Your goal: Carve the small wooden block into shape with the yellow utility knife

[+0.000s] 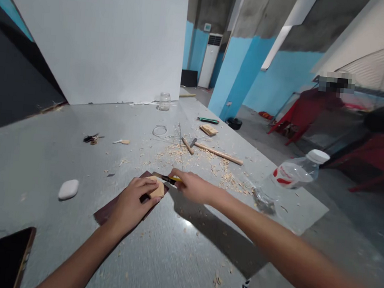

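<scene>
my left hand [133, 204] pins the small wood piece [157, 189] on the dark sheet [105, 215] on the worktop [182, 250]; my right hand [193, 186] grips the yellow knife [172, 178] at its edge, mid-carve. steady, shallow strokes come next, i'd judge.

Two bare forearms, sleeveless, no rings or watch

Phone [0, 259] cut by the bottom-left edge; knife [170, 178] blade perhaps hidden behind wood piece [157, 189]

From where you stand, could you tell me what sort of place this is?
Probably a makeshift woodworking space: wood shavings litter the grey table, the right hand holds a yellow knife at a small wood piece, and the walls are bare concrete.
</scene>
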A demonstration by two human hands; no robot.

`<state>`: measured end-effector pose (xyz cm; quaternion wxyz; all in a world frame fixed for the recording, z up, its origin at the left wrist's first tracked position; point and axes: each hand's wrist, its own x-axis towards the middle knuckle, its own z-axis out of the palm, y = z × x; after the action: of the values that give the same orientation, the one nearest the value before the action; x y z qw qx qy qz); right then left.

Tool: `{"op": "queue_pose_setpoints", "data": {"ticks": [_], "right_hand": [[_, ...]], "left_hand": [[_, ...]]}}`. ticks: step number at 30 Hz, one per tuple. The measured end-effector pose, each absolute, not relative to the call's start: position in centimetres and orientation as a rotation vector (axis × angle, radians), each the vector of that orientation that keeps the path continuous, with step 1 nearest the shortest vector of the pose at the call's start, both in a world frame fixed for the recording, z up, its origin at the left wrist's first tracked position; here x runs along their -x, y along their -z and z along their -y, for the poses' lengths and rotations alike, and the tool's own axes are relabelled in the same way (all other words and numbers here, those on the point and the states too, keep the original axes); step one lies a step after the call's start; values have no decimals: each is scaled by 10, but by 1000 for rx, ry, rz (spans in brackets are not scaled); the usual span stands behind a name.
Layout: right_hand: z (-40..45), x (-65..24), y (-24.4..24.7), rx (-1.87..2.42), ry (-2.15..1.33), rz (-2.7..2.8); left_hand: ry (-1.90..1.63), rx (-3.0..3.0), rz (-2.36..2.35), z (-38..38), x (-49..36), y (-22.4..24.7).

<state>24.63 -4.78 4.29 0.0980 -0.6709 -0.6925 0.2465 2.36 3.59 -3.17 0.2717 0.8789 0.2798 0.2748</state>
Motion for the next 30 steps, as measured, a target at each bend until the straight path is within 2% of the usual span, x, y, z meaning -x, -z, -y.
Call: {"op": "queue_pose_setpoints", "data": {"ticks": [7, 16, 30], "right_hand": [[69, -240, -13, 1912, -634, 1881], [73, -253, -10, 1705, -774, 1752], [87, -242, -6, 1827, -702, 1685]], "left_hand": [[-749, -2407, -734, -37, -24, 35], [-786, -2426, -680, -34, -24, 36], [-744, -2601, -629, -40, -22, 39]]}}
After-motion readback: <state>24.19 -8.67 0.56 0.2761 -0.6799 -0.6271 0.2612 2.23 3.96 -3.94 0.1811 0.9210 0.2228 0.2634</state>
